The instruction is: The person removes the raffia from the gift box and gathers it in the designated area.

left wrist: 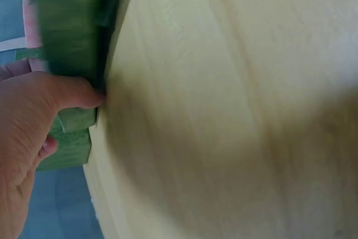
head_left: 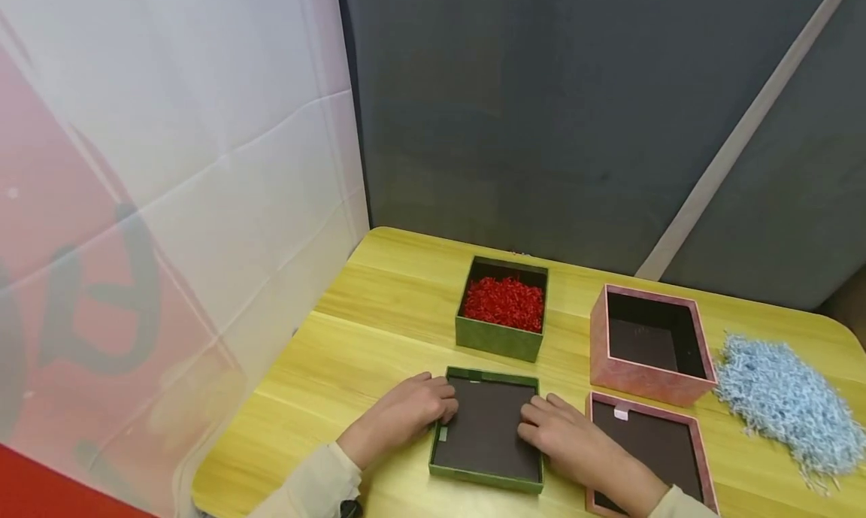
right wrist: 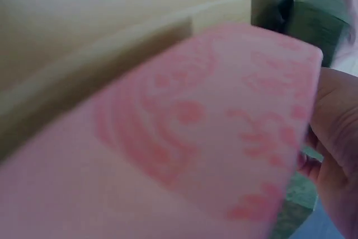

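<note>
The fingers (head_left: 440, 405) of the left hand (head_left: 406, 416) were curled against the left wall of the green lid (head_left: 487, 431); those of the right hand (head_left: 575, 443) were laid nearly straight over its right wall. The lid lay inside-up, flat on the bench (head_left: 379, 330), just before the green box (head_left: 502, 307) of red shred (head_left: 504, 301). It was judged light, stiff cardboard, best taken by opposite walls. No long axis was evident, the lid being near-square.

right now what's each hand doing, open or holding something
Left hand: holds the left edge of the green lid, fingers curled on it.
Right hand: fingers on the lid's right edge; a firm grip cannot be told.
</note>
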